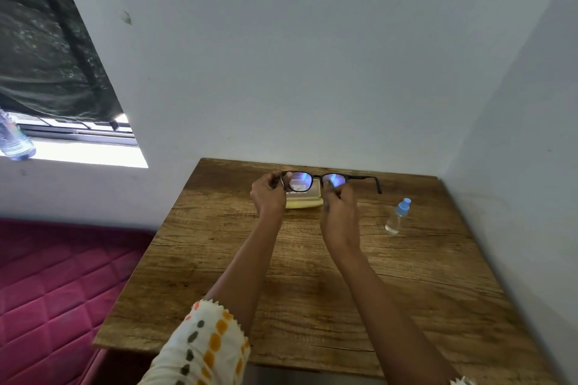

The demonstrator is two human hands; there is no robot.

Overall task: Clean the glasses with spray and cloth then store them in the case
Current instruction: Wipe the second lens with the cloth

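Left hand (pixel 269 194) grips the black plastic-framed glasses (pixel 301 181) at nine o'clock, steadying them over the pale yellow case (pixel 306 202), while right hand (pixel 339 210) pinches the three-o'clock lens, presumably wiping.

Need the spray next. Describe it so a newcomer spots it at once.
Start at the wooden table in the wall corner, and go to its far right part. The spray stands there alone, right of the glasses. It is a small clear bottle with a light blue cap, unlike the flat yellow case.

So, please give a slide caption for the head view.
Left hand and right hand hold glasses near the yellow case; spray bottle stands beside.
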